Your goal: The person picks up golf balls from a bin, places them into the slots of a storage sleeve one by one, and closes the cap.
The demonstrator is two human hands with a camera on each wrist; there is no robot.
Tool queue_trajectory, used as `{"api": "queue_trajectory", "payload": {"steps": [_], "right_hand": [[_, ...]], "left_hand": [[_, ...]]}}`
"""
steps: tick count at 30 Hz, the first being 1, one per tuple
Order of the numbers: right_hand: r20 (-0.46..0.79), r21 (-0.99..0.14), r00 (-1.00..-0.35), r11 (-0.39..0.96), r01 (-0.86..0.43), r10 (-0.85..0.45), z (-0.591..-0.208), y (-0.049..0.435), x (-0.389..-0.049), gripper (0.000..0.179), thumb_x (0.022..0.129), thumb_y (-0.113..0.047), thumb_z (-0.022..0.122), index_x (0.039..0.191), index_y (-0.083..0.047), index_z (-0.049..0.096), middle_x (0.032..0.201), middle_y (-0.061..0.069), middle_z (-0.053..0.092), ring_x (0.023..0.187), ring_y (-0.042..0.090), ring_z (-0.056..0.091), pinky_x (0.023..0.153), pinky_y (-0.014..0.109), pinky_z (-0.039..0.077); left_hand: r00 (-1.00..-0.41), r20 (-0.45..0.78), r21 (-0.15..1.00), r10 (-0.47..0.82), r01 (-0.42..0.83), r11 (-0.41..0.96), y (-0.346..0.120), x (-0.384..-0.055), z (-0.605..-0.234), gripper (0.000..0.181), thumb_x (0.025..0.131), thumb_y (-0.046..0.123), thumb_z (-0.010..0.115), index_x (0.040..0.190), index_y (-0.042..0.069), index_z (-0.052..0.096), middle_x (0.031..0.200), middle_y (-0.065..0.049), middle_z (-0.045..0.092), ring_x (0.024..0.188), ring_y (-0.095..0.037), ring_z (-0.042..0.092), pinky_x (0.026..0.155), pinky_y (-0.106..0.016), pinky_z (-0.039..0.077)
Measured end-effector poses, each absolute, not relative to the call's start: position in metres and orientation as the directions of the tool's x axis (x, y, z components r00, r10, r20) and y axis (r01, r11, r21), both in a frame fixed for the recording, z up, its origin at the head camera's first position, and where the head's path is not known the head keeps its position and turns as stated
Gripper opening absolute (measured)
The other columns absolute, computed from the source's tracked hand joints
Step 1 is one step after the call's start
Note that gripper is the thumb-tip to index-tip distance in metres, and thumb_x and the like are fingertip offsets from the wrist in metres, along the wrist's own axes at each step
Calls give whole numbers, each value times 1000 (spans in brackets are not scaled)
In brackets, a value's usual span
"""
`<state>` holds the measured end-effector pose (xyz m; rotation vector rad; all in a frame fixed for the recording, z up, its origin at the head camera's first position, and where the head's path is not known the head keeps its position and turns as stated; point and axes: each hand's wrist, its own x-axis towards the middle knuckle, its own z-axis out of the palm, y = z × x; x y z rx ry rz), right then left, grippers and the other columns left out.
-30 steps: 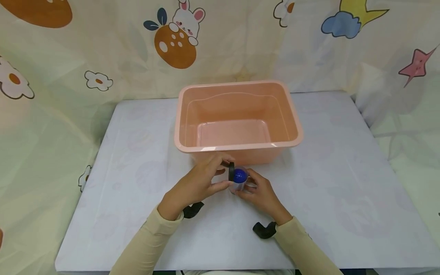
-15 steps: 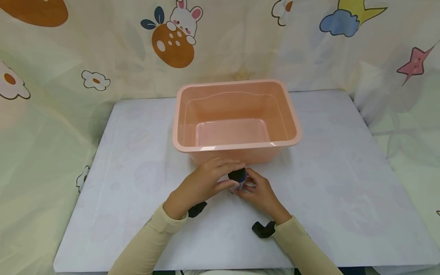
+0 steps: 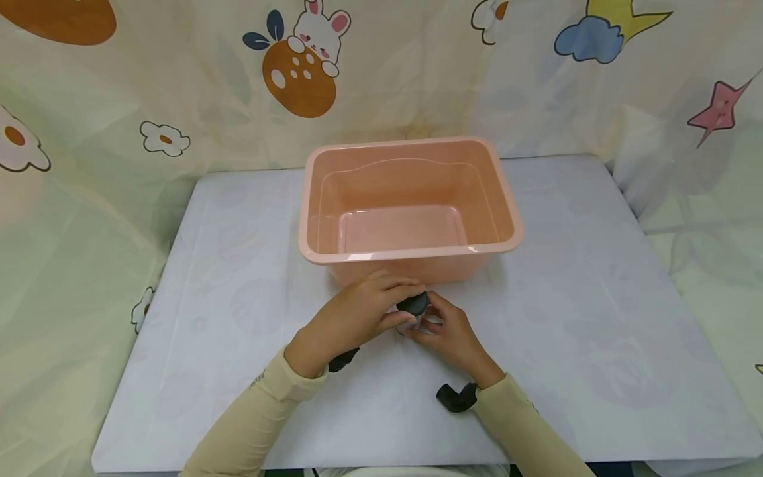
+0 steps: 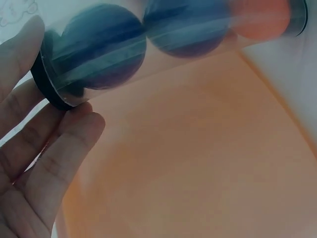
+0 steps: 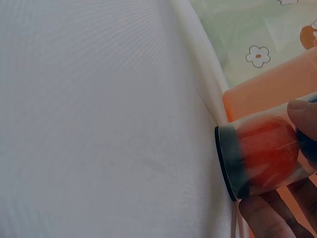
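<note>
A clear plastic tube (image 4: 188,29) stands upright in front of the pink tub in the head view. Two dark blue balls (image 4: 106,47) and one orange-red ball (image 5: 267,148) sit inside it in a row. My left hand (image 3: 352,318) grips the round black lid (image 3: 414,303) on the tube's upper end, thumb on one side and fingers on the other. Around the tube's body, my right hand (image 3: 450,339) curls its thumb and fingers. A black base (image 5: 230,161) closes the lower end. Most of the tube is hidden by the hands in the head view.
Right behind the hands stands a pink rectangular tub (image 3: 411,256) with nothing in it. A white cloth covers the table (image 3: 596,318). A printed curtain (image 3: 214,93) hangs at the back and sides. Black wrist mounts (image 3: 457,398) jut out below the sleeves.
The black lid, first held on edge beside the tube's mouth with a blue ball showing, has been turned flat over the opening by my left hand. My right hand has kept its hold.
</note>
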<state>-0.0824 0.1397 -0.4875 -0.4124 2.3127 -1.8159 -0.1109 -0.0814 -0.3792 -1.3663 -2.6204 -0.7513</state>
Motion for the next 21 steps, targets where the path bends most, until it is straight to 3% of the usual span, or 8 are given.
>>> {"api": "queue_trajectory", "payload": {"steps": [12, 21], "right_hand": [[24, -967, -954, 235, -98, -299, -487, 140, -81, 55, 89, 4, 85, 139, 1, 62, 137, 21, 64, 123, 43, 68, 102, 41, 60], [83, -913, -941, 354, -204, -329, -476, 147, -66, 63, 93, 5, 82, 149, 4, 53, 147, 24, 60, 137, 45, 60, 110, 52, 52]], "left_hand": [[-630, 207, 423, 749, 748, 512, -77, -113, -370, 46, 94, 21, 85, 135, 4, 73, 134, -7, 73, 129, -27, 65, 112, -36, 52], [-632, 360, 488, 687, 755, 439, -89, -109, -386, 64, 87, 24, 92, 143, 1, 69, 142, -12, 71, 134, -29, 64, 117, -38, 50]]}}
